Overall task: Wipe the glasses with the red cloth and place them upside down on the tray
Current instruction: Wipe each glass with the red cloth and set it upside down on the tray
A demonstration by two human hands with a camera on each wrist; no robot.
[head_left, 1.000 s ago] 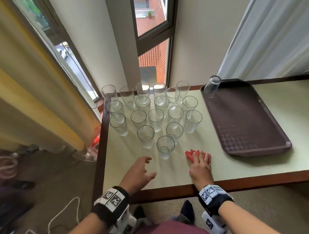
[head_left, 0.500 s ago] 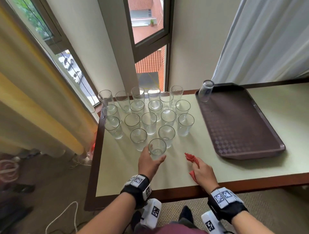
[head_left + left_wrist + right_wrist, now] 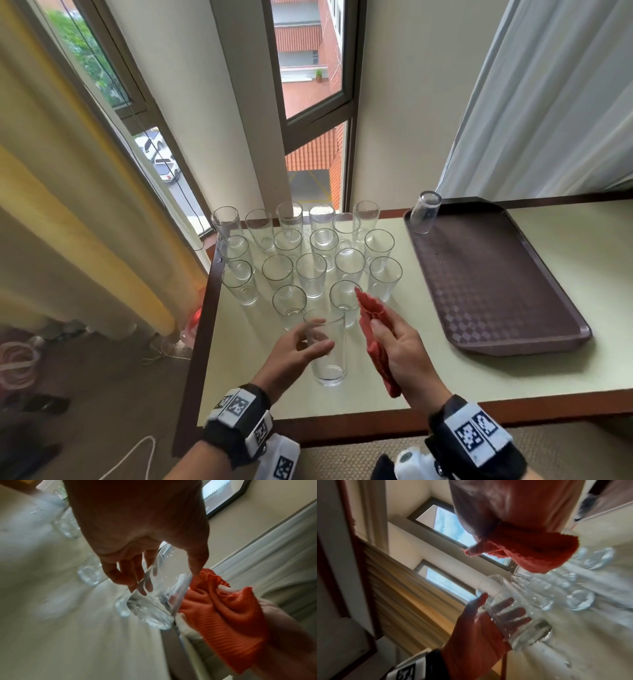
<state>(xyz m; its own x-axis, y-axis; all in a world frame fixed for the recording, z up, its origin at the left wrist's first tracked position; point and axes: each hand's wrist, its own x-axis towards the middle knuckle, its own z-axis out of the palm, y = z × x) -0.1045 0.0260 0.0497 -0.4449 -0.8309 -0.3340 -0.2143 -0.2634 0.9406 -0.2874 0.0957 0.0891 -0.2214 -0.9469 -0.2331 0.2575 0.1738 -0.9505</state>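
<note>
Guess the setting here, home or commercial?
Probably a hotel or catering room, though uncertain: many identical glasses stand on a table beside a brown serving tray, with curtains and windows facing buildings.

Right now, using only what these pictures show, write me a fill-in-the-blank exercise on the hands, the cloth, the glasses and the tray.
1. The left hand grips a clear ____.
2. The right hand holds the ____ cloth.
3. One glass stands upside down at the far left corner of the brown ____.
4. The held glass has its open end facing ____.

Missing words: glass; red; tray; up
</note>
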